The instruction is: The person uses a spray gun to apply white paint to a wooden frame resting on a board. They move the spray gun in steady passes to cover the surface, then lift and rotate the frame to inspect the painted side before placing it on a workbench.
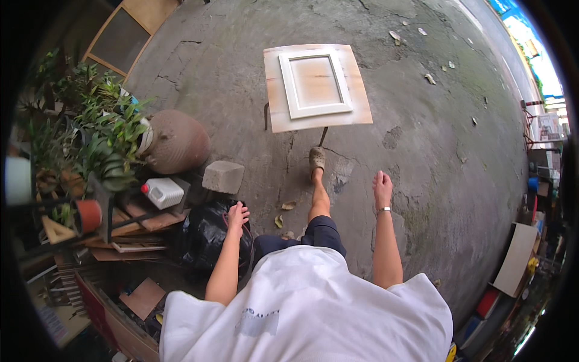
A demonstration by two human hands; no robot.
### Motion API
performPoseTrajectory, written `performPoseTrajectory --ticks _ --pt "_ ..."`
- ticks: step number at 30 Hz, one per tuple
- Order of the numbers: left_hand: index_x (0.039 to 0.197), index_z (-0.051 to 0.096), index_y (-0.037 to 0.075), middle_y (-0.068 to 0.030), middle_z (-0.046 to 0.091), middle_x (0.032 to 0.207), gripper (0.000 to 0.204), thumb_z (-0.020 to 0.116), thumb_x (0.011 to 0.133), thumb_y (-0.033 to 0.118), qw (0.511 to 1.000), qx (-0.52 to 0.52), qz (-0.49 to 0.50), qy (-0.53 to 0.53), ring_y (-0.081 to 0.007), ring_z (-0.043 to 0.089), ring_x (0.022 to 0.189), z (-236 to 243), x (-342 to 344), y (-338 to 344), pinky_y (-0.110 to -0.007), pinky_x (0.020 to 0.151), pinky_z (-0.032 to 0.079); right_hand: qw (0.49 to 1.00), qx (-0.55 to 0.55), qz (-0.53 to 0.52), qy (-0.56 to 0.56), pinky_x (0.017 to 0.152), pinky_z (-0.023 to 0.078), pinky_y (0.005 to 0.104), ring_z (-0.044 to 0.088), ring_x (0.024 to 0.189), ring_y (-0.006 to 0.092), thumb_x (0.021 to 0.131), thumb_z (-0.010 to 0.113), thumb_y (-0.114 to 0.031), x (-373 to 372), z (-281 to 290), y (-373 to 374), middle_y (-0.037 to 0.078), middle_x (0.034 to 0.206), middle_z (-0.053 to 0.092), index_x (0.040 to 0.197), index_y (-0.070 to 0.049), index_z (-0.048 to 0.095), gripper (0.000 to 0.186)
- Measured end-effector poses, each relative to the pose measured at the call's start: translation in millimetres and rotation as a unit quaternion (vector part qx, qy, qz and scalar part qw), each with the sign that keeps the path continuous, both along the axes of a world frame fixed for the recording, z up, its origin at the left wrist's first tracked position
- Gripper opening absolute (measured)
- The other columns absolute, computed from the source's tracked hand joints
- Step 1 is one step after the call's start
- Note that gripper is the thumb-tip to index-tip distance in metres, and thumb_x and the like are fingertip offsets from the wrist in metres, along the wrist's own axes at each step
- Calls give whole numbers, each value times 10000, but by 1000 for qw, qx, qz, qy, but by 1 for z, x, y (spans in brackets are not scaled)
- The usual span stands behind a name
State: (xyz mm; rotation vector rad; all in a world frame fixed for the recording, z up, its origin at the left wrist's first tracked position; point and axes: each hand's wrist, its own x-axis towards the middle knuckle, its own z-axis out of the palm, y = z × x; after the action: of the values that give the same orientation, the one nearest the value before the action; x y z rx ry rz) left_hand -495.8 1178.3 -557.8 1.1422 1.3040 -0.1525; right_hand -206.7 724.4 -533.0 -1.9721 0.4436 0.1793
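Observation:
My left hand (239, 217) hangs over a black plastic bag (204, 236), fingers loosely bent and apart, holding nothing that I can see. Out to the right, above the concrete floor, my right hand (382, 188) is loosely curled, with nothing visible in it and a band on the wrist. Ahead of both hands stands a low table with a square board top (274, 114) and thin legs, its surface stained pale white and tan. A white rectangular frame (294, 90) lies flat on it. One foot in a tan clog (317, 158) is stepping forward near a table leg.
To the left are a large brown clay jar (179, 142), a concrete block (223, 177), a white jug with a red cap (164, 193), leafy potted plants (90, 120) and stacked boards (140, 247). Dry leaves (429, 79) dot the cracked floor. Boards and clutter (515, 259) line the right.

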Motion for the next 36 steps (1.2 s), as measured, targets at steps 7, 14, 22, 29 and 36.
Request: performPoseTrajectory --ticks 7,14,22,29,36 --pt "1329 552 74 -76 643 1202 637 470 986 604 999 17 11 29 -195 625 1049 -51 200 33 -358 864 493 996 28 70 39 703 508 273 610 834 112 1038 507 -409 264 -91 89 42 963 662 1102 -11 643 425" --pt "1353 544 31 -112 613 1279 634 383 1034 555 993 70 -77 -58 -215 577 1171 -95 458 58 -380 990 440 994 34 73 80 829 511 324 628 950 180 1051 462 -423 418 -145 156 102 1038 671 1158 45 632 509" --pt "1314 564 -22 -152 631 1262 643 374 1042 529 981 167 -103 -3 -230 589 1149 -152 566 65 -370 987 452 983 -34 142 116 900 477 335 597 979 180 1056 440 -449 466 -169 194 98 1059 662 1188 41 648 548" --pt "1225 608 -49 -170 662 1192 602 389 1054 486 977 175 -123 -5 -244 619 1096 -165 573 48 -359 985 463 980 -41 140 132 893 478 327 601 948 179 1058 444 -429 464 -166 204 96 1049 664 1158 48 656 532" --pt "979 618 -37 -167 667 902 571 379 1048 476 974 208 -88 -8 -283 636 869 -169 574 40 -386 821 471 980 -42 112 160 843 464 307 587 914 165 1059 460 -383 463 -165 207 99 995 667 1121 79 631 497"
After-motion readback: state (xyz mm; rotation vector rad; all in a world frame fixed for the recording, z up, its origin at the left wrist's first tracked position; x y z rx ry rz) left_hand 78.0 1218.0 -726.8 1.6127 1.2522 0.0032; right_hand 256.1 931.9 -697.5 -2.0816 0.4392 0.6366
